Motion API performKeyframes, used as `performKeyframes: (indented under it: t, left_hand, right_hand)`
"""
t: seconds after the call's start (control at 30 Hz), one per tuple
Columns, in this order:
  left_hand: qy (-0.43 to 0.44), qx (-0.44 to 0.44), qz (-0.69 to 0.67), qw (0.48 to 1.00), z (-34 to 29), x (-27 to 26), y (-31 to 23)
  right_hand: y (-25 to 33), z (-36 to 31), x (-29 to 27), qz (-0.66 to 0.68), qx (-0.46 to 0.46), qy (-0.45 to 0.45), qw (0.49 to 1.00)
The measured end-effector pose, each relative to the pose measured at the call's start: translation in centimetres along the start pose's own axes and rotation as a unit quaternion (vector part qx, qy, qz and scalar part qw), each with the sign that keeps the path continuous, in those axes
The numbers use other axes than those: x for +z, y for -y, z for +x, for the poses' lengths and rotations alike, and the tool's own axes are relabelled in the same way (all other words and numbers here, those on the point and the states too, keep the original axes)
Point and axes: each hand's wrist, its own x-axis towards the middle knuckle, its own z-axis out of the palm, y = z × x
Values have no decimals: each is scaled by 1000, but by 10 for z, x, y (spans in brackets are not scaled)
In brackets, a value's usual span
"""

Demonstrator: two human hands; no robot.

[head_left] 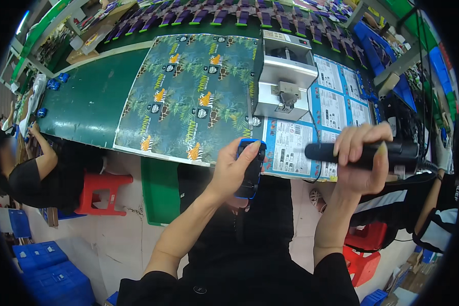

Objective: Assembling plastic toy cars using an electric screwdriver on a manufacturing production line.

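L hand (229, 172) grips blue-rimmed black device (250, 176) by table (89, 112) edge, long axis approx. fore-aft; R hand (364, 159), to device's R, grasps black cylindrical tool (321, 152), approx. crosswise, L end twd device, gap between.

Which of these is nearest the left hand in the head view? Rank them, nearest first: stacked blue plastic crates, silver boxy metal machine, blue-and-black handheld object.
1. Blue-and-black handheld object: in the left hand.
2. Silver boxy metal machine: ahead, to the right.
3. Stacked blue plastic crates: farthest, at lower left.
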Motion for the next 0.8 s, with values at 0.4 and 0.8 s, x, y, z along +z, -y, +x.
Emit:
performKeyframes:
  t: [0.4,0.8]
  left_hand:
    - [-28,9,-19,999,15,-12,3]
    - [-21,92,52,994,7,-6,14]
  right_hand:
    - [-78,68,22,-130,-63,-78,986]
    - [-76,79,26,-187,-22,-17,982]
